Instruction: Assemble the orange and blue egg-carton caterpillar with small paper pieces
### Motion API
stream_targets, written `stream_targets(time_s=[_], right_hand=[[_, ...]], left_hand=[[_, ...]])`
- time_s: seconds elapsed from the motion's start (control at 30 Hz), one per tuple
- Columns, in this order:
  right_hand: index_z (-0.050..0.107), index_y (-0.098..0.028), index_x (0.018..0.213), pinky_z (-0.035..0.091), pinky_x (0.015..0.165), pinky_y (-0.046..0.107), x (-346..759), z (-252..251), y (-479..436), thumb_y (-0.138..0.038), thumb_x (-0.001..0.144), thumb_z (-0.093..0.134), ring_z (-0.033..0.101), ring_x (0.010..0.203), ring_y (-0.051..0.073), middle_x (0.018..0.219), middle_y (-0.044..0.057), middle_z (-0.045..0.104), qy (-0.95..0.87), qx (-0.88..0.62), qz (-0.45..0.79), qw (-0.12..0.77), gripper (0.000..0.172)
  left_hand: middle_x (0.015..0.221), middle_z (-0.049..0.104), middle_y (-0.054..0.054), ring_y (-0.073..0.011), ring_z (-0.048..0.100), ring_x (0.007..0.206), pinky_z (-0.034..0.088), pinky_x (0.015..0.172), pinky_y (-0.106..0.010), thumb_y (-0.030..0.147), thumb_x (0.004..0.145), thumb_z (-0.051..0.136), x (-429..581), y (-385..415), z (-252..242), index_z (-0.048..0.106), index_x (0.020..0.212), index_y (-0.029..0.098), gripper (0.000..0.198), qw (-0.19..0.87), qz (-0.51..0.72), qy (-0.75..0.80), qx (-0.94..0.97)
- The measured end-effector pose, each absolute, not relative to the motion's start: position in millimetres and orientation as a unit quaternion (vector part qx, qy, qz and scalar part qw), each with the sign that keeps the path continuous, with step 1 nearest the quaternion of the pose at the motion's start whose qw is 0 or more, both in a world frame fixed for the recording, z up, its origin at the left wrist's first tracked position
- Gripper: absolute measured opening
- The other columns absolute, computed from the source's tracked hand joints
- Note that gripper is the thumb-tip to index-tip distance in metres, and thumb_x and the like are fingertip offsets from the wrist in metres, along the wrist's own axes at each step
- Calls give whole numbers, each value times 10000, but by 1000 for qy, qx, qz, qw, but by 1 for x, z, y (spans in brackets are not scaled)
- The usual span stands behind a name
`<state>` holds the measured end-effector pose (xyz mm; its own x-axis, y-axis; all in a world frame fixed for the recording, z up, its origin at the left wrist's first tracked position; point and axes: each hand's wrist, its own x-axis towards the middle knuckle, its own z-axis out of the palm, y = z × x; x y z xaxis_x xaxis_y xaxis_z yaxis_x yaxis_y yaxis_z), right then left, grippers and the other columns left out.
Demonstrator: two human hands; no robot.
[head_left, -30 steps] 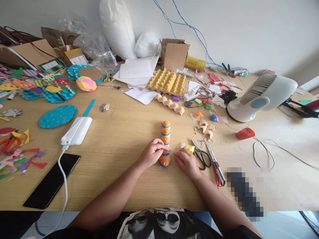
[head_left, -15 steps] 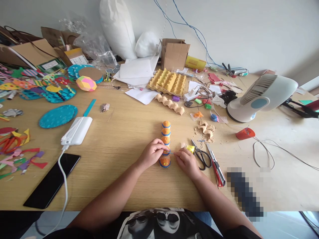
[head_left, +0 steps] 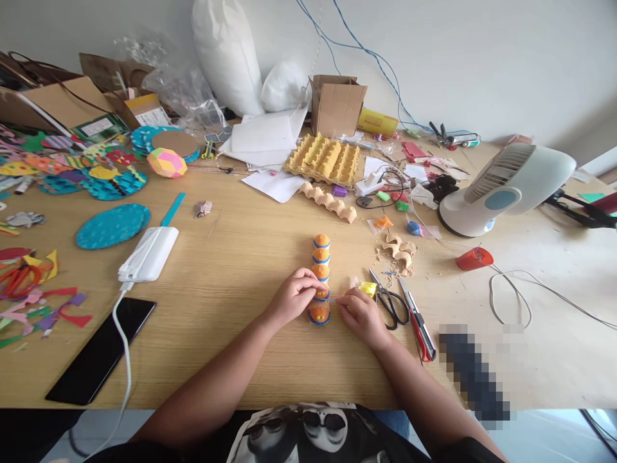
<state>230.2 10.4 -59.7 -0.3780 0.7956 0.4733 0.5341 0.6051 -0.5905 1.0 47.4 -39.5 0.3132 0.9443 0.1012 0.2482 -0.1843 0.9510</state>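
While two bare hands meet at it, one row of five orange domes with blue rims (head_left: 321,256) lies between them, the nearest two domes bearing small yellow spots. The left hand's (head_left: 295,294) fingertips touch the row, bunched closely and hiding part of it; whether they clamp anything I cannot tell. The right hand's (head_left: 359,313) thumb and finger pinch one thin, blurred strip (head_left: 333,301). Just beyond that hand lie one yellow crumpled packet (head_left: 369,288), one pair of black-handled metal scissors (head_left: 382,294) and one red-and-black cutter (head_left: 421,328).
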Motion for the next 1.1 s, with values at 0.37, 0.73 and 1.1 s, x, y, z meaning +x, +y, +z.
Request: stream_targets(time_s=[0.37, 0.73, 1.1], right_hand=[[652, -219, 942, 487, 624, 298, 232, -48, 8, -156, 957, 565, 616, 733, 183, 812, 52, 644, -783, -460, 165, 385, 108], [663, -217, 949, 493, 636, 296, 231, -54, 10, -168, 958, 571, 614, 727, 180, 815, 49, 644, -784, -469, 174, 367, 105], [662, -220, 957, 496, 651, 301, 231, -56, 10, -178, 968, 563, 622, 740, 185, 826, 52, 649, -787, -469, 172, 363, 108]], left_hand=[[1037, 630, -45, -172, 629, 956, 538, 840, -288, 73, 806, 546, 0, 47, -39, 705, 927, 209, 241, 475, 379, 439, 661], [1047, 627, -43, -166, 642, 958, 550, 832, -279, 46, 777, 537, 1, 47, -40, 701, 930, 208, 276, 472, 378, 444, 662], [1053, 634, -45, -171, 656, 969, 564, 865, -300, 68, 800, 560, 1, 46, -38, 694, 928, 209, 233, 477, 376, 445, 658]])
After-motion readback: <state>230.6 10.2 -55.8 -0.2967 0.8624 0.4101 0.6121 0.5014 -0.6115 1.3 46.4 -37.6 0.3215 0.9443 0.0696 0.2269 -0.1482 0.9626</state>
